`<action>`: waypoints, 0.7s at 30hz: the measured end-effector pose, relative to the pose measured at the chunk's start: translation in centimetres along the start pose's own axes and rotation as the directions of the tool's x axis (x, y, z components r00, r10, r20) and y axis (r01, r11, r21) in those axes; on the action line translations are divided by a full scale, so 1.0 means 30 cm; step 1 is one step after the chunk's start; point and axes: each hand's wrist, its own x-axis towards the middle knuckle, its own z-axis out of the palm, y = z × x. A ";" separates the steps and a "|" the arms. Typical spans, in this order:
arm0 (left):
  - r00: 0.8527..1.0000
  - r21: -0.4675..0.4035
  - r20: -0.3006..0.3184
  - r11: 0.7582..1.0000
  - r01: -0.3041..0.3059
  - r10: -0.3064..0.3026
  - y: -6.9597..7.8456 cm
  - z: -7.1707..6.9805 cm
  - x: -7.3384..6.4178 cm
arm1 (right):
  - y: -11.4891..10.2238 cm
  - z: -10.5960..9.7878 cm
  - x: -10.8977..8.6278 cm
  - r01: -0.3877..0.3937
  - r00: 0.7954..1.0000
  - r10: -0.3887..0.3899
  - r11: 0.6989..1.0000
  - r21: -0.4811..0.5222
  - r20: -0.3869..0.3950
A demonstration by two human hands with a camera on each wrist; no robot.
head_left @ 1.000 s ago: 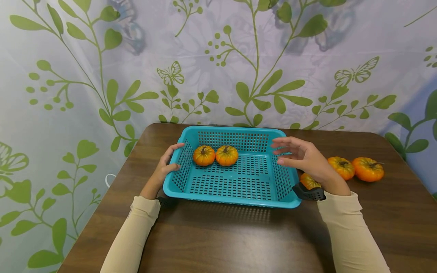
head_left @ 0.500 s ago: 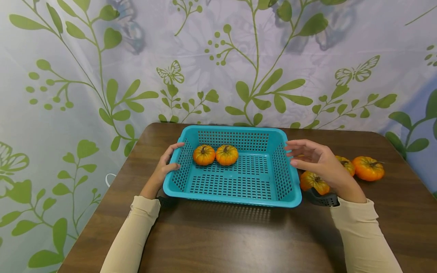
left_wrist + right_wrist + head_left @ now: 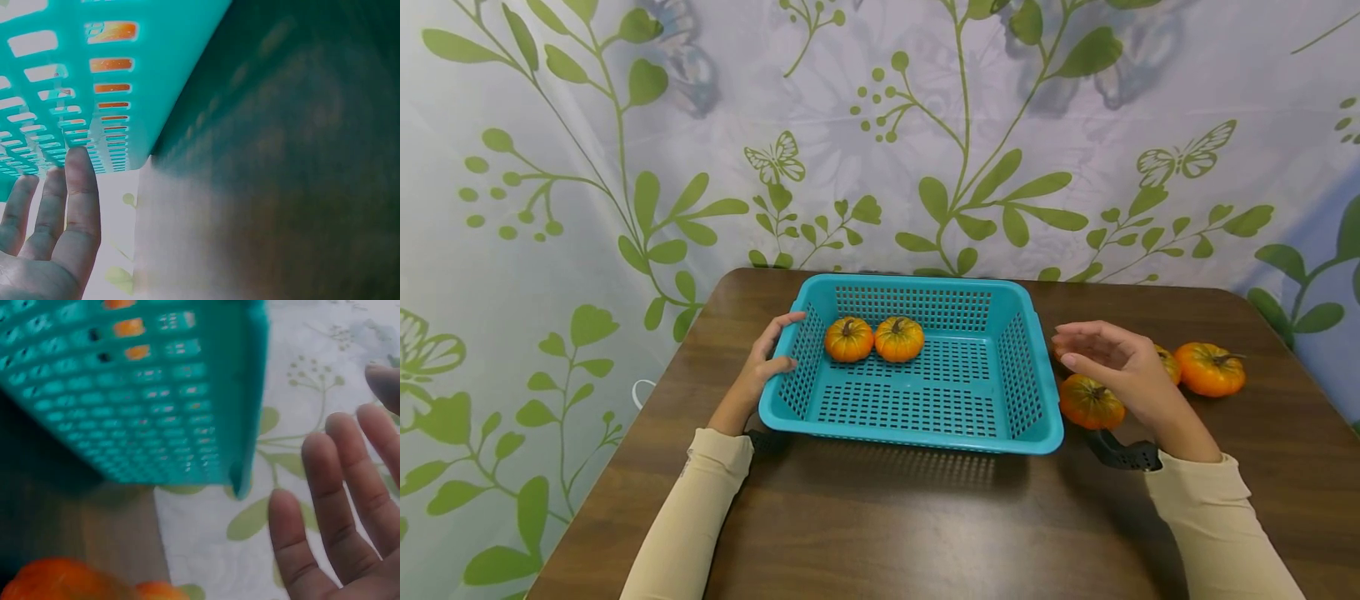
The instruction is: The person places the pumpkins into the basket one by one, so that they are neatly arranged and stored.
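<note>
A turquoise plastic basket (image 3: 910, 446) with slotted walls stands on the table, with two small orange pumpkins at its back left, a left one (image 3: 848, 340) and a right one (image 3: 899, 339). My left hand (image 3: 762, 367) grips the basket's left rim, thumb over the edge; in the left wrist view its fingers (image 3: 81, 200) lie against the outer wall. To the right of the basket, my right hand (image 3: 1120, 367) hovers with fingers loosely bent and holds nothing. Beneath it is a pumpkin (image 3: 1092, 402), and others behind are partly hidden by the hand.
Farther right, another pumpkin (image 3: 1210, 369) with a long stem sits on the brown wooden table (image 3: 925, 533). A leaf-patterned cloth (image 3: 850, 167) hangs right behind the table's back edge. A white cable (image 3: 638, 393) shows by the left edge.
My right hand has moved right, from over the basket's right side to above the pumpkins beside it. My left hand, the basket and the pumpkins in it have stayed put.
</note>
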 end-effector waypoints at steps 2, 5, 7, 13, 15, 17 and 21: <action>1.000 0.001 -0.001 1.000 0.000 0.000 0.000 0.001 0.001 | 0.012 -0.006 -0.011 0.005 1.000 -0.005 1.000 -0.022 -0.018; 1.000 0.001 -0.001 1.000 -0.002 0.002 -0.001 0.001 0.001 | 0.027 -0.012 -0.023 0.016 0.999 -0.019 0.998 -0.058 -0.043; 1.000 0.000 -0.001 1.000 -0.002 0.002 -0.004 0.000 0.002 | 0.035 -0.017 -0.031 0.021 0.998 -0.025 0.997 -0.071 -0.050; 1.000 0.007 0.000 1.000 -0.005 0.005 -0.003 -0.003 -0.001 | 0.066 -0.034 -0.048 0.065 0.996 -0.071 0.990 -0.123 -0.045; 1.000 0.011 0.001 1.000 -0.005 0.005 -0.002 -0.003 -0.002 | 0.077 -0.043 -0.055 0.079 0.995 -0.087 0.985 -0.154 -0.045; 1.000 0.012 0.003 1.000 -0.003 0.003 -0.002 -0.003 -0.002 | 0.090 -0.054 -0.064 0.084 0.995 -0.093 0.981 -0.173 -0.045; 1.000 0.005 0.001 1.000 -0.001 0.001 -0.009 -0.004 0.001 | 0.116 -0.079 -0.086 0.062 0.996 -0.073 0.979 -0.196 -0.048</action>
